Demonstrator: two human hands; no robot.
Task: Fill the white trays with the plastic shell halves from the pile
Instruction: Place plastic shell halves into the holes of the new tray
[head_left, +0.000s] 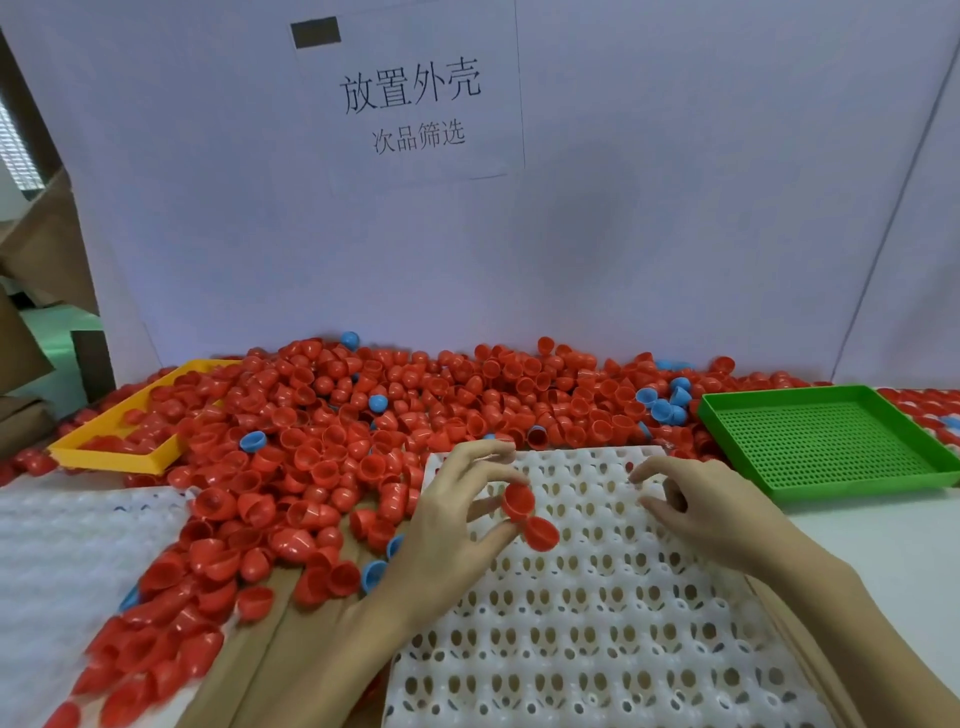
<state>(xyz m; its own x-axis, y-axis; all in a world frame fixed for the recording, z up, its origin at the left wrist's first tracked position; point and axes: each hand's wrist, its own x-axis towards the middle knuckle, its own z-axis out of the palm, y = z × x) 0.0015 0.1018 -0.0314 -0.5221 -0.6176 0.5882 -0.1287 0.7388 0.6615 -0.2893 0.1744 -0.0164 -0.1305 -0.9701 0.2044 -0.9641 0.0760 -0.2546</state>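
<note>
The left hand (447, 519) pinches two red shell halves (530, 517) at its fingertips: one sits between thumb and forefinger, its hollow facing the camera, the other touches it just below and to the right, near the thumb tip. The remaining fingers spread loosely above. The right hand (711, 512) hovers just right of the shells, fingers bent and spread, holding nothing, its tips low over the white tray (597, 623). Both hands are over the tray's far half; its visible cells hold no shells. Left of and beyond the tray sprawls the pile (363, 431) of red halves with a few blue ones. A yellow tray (104, 457) lies far left, a green tray (831, 441) far right.
</note>
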